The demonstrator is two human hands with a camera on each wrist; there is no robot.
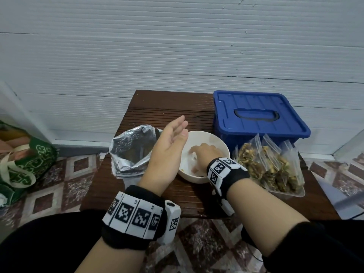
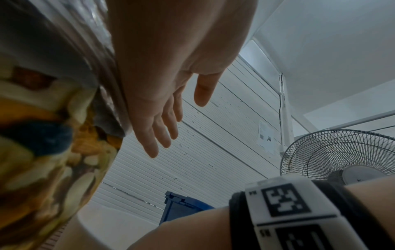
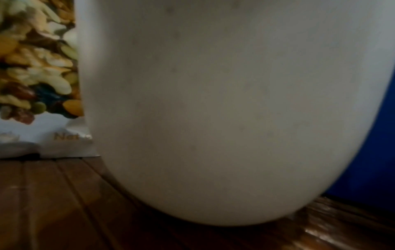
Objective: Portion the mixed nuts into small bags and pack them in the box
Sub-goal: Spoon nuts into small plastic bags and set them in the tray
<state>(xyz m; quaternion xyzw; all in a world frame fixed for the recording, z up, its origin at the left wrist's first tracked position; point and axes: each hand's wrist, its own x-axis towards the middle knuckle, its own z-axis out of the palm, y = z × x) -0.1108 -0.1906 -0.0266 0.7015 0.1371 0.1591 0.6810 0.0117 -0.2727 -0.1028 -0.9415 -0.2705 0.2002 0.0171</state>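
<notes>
My left hand [image 1: 177, 131] hovers open, palm turned right, between the foil nut bag [image 1: 132, 152] and the white bowl [image 1: 220, 146]; the left wrist view shows its fingers [image 2: 162, 132] straight and holding nothing. My right hand [image 1: 202, 152] reaches down into the bowl, which holds only a few crumbs. Its fingertips are hidden, so what they hold is unclear. Several small clear bags filled with nuts [image 1: 269, 166] stand in a clear tray right of the bowl. The blue box [image 1: 256, 119] sits behind them with its lid on. The right wrist view shows only the bowl's outer wall [image 3: 224, 110].
Everything stands on a small dark slatted table [image 1: 157, 113] against a white panelled wall. A green bag [image 1: 29, 164] lies on the tiled floor to the left. A standing fan [image 2: 342, 155] shows in the left wrist view.
</notes>
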